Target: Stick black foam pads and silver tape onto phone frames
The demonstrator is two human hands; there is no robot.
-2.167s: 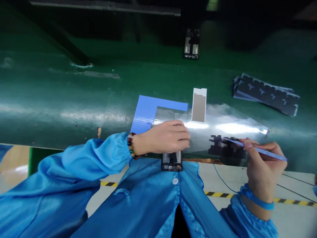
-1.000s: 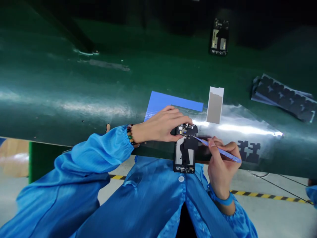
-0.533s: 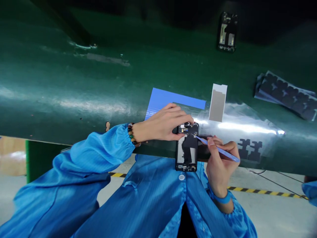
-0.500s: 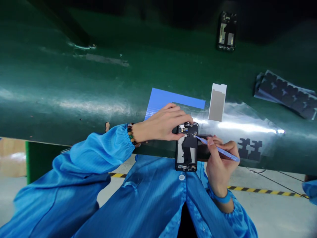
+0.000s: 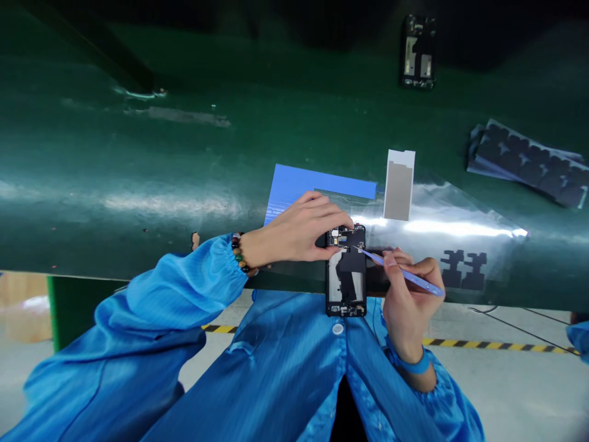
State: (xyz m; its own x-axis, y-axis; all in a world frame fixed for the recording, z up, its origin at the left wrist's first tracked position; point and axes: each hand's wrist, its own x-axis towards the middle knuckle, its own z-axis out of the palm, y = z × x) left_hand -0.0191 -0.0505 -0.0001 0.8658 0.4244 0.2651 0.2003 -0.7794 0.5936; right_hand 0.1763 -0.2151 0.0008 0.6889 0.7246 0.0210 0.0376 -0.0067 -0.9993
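Note:
An opened phone (image 5: 346,270) with bare circuitry and black film inside sticks out over the table's front edge, close to my body. My left hand (image 5: 299,228) grips its upper part, thumb on the left side and fingers across the top. In my right hand (image 5: 411,301) is a pair of blue tweezers (image 5: 421,282), held like a pen. Their tips reach the upper right of the phone's inside; whether they pinch anything is too small to tell. Two black die-cut stickers (image 5: 473,271) lie on a clear sheet to the right of my right hand.
A blue sheet (image 5: 322,178) lies beyond my left hand. A grey-and-white card (image 5: 399,187) stands out on the clear film (image 5: 442,205). Several black sticker sheets (image 5: 529,161) are stacked at the right. Another opened phone (image 5: 418,52) lies at the back.
The view has tilted slightly, shifting the table things a little left. Both hands keep their hold on the phone and the tweezers; the tweezer tips have moved slightly to the right over the phone.

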